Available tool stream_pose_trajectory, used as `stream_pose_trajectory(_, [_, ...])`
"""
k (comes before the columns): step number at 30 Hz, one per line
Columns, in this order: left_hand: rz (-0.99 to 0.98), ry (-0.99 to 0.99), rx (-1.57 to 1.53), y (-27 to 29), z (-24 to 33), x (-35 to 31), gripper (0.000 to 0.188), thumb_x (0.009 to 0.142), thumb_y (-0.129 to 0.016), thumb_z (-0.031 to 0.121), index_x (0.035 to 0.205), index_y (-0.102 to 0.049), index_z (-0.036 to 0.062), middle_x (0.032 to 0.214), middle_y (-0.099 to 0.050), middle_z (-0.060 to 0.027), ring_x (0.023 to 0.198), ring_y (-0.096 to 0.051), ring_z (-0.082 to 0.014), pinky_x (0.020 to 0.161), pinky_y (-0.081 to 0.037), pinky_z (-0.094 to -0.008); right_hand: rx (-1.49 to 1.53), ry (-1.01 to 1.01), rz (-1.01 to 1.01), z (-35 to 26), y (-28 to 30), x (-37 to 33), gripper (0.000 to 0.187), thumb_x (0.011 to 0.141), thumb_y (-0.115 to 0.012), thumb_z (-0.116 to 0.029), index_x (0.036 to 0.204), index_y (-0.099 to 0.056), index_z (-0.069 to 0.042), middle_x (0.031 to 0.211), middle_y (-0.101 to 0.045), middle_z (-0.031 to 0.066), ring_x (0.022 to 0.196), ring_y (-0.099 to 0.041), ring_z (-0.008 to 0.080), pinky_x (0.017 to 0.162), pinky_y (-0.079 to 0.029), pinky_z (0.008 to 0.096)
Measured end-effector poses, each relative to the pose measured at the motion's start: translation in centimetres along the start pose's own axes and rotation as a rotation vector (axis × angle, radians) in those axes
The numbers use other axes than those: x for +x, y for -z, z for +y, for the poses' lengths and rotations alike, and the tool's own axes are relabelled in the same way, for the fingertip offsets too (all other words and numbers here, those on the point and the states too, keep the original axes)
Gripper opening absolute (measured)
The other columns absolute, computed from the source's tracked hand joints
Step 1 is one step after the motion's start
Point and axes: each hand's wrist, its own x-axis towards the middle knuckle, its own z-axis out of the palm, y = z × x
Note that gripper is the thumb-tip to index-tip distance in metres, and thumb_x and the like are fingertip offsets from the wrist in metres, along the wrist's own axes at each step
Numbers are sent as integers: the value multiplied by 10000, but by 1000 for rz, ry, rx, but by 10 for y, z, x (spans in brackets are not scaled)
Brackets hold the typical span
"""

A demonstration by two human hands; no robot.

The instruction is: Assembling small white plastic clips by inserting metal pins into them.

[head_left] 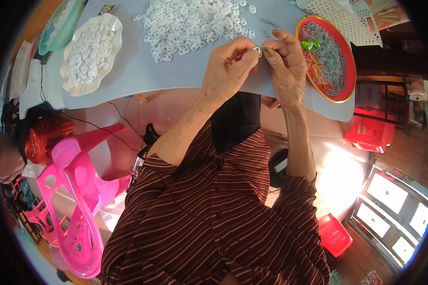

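My left hand [230, 66] pinches a small white plastic piece with a hole [257, 49] between thumb and fingertips, above the near part of the table. Close against it, my right hand [287, 69] has its thumb and forefinger pressed together at the piece; whatever sits between those fingertips is too small to make out. Beyond my hands spreads a large pile of similar white pieces [190, 23]. To the right, a red oval tray with a gold rim [349, 78] holds many small grey metal parts [333, 57] and a shiny green wrapper [311, 44].
At the left of the grey-blue table [171, 76] lies a scalloped white dish [115, 42] of white pieces, near a green basket [54, 35]. A white perforated basket [340, 19] stands far right. Below are a pink plastic chair [81, 175] and red stools [371, 130].
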Motion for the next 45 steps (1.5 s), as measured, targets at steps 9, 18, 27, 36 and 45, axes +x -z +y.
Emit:
stream_pose_trajectory(9, [3,-4,24,-1,0,-1,103,866,-550,83,786,-547,18,619,-524,22,545,-420,-12,476,-334,-182,-3,-20,7,-1,-1,0,344,866,-636,-43,1172,-491,15,893,-633,46,829,-578,86,763,-470,216])
stream_pose_trajectory(18, [-4,16,54,0,7,-3,107,872,-537,89,792,-531,18,614,-515,20,509,-413,-17,444,-326,-186,-208,64,43,-4,-6,-2,286,854,-650,-32,1108,-524,2,879,-633,44,800,-584,84,722,-479,210])
stream_pose_trajectory(27, [-13,-31,54,1,0,-2,123,887,-546,117,814,-540,18,620,-510,22,522,-414,-14,453,-327,-182,-25,-52,84,-3,-6,-2,121,862,-643,-39,968,-620,15,851,-631,14,789,-559,70,714,-462,203])
stream_pose_trajectory(36, [-47,-55,26,1,1,-4,137,896,-563,133,856,-550,2,663,-532,13,550,-418,-16,479,-332,-172,-61,-72,18,-8,-6,-2,133,888,-630,-106,897,-634,27,791,-616,13,723,-531,68,679,-445,200])
stream_pose_trajectory(45, [-23,-60,-35,-2,-4,0,131,895,-553,131,867,-572,5,678,-578,8,570,-432,-10,488,-342,-174,-29,-126,44,-5,-3,-1,174,903,-620,-160,890,-630,13,763,-596,9,684,-517,73,634,-422,204])
